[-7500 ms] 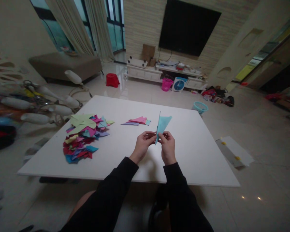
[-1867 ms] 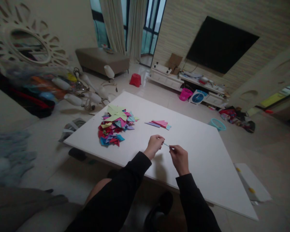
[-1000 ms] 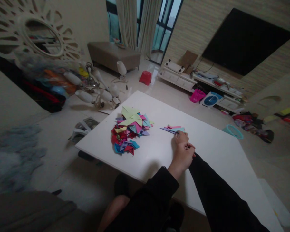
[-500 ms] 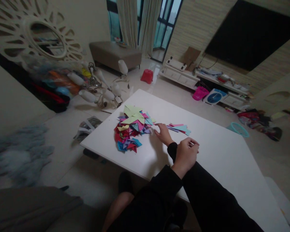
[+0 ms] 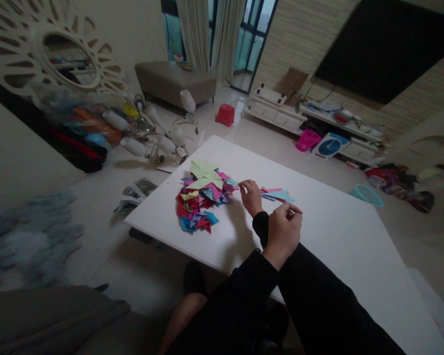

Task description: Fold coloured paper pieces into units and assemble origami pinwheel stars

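Observation:
My forearms cross over the white table (image 5: 336, 227), the left sleeve on top. My right hand (image 5: 250, 198) reaches to the right edge of a heap of folded coloured papers (image 5: 198, 197), thumb and fingers pinching a light blue folded paper (image 5: 232, 182). On top of the heap lies a large pale green folded paper star (image 5: 205, 175). My left hand (image 5: 284, 230) hovers over the right forearm, its fingers curled in; what they hold, if anything, is hidden. Just beyond the hands lies a small stack of narrow folded paper strips (image 5: 277, 195), blue, pink and purple.
Beyond the table's left edge a chandelier with white shades (image 5: 159, 140) lies on the floor. A red stool (image 5: 225, 114) and a grey bench (image 5: 175, 84) stand farther back. A turquoise basket (image 5: 366, 195) is on the floor past the right edge.
My right hand has lifted slightly and closed on the light blue paper, which has shifted a little to the right. My left hand has risen slightly.

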